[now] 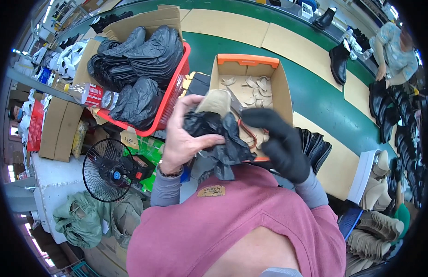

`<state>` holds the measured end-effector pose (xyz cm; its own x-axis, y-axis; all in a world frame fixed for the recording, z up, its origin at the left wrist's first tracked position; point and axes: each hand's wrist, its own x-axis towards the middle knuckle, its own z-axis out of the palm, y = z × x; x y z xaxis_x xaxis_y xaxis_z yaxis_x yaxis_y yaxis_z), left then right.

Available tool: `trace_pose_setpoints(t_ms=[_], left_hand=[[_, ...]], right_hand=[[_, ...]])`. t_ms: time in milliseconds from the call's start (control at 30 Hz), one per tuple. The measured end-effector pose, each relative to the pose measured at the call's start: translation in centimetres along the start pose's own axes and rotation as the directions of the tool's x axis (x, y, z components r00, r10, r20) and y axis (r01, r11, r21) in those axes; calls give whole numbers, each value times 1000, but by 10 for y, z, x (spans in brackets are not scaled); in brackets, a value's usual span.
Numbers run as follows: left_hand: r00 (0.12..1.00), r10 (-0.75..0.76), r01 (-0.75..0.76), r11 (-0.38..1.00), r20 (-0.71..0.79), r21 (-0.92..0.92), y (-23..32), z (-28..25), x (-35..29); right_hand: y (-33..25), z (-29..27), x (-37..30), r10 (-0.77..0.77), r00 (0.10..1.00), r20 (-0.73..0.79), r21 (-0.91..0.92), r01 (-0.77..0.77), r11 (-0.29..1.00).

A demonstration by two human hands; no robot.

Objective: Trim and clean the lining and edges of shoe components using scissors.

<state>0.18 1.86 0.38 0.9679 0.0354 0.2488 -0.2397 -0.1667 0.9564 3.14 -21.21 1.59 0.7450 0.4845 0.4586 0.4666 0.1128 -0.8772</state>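
My bare left hand (179,136) grips a crumpled black shoe upper (200,124), thumb across its front. A beige, stiff-looking panel (216,102) sticks up from its top, and loose black folds hang down toward my chest. Just right of it is my right hand (283,145) in a black glove, blurred by motion. Its fingers are bent and apart, with nothing visible between them. Beyond both hands stands a cardboard box (285,90) with an orange rim; curved beige pieces (258,87) lie inside. A red-orange looped thing (249,134) shows near the box's front.
Black uppers (144,55) fill a red basket (184,69) at the left; a plastic bottle (96,94) lies there. A fan (107,171) stands below. Black pieces (313,147) are stacked right of the box. Beyond runs a green conveyor (232,39) with boots (338,62); a person (396,51) stands far right.
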Motion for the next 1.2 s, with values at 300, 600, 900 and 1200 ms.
trace_pose_setpoints(t_ms=[300, 600, 900, 1200], left_hand=[[993, 64, -32, 952, -95, 305, 15, -8, 2], [1000, -2, -8, 930, 27, 367, 9, -9, 5], [998, 33, -50, 912, 49, 406, 6, -17, 5], [983, 116, -166, 893, 143, 418, 22, -7, 17]], right_hand=[[108, 2, -23, 656, 749, 93, -869, -261, 421], [125, 9, -7, 748, 662, 34, -864, -356, 355], [33, -30, 10, 816, 576, 48, 5, -817, 577], [-11, -59, -38, 533, 807, 256, -216, -490, 845]])
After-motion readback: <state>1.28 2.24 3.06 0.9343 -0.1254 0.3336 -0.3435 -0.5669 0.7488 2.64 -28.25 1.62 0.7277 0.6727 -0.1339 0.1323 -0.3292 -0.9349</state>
